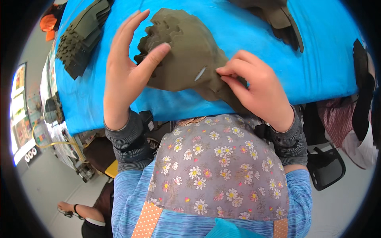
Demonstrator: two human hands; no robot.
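Our apron is flowery. Our right hand pinches layered olive cloth; our left hand splays open at its wavy edge.

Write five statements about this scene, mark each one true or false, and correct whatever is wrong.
1. The right hand has its thumb and forefinger pinching at the edge of the olive pieces. True.

2. The table cover is red. False: it is bright blue.

3. Another olive stack lies toward the table's far left. True.

4. The left hand is clenched in a fist. False: it is open, with the thumb spread apart from the fingers.

5. The apron is plain. False: it has a flower print.
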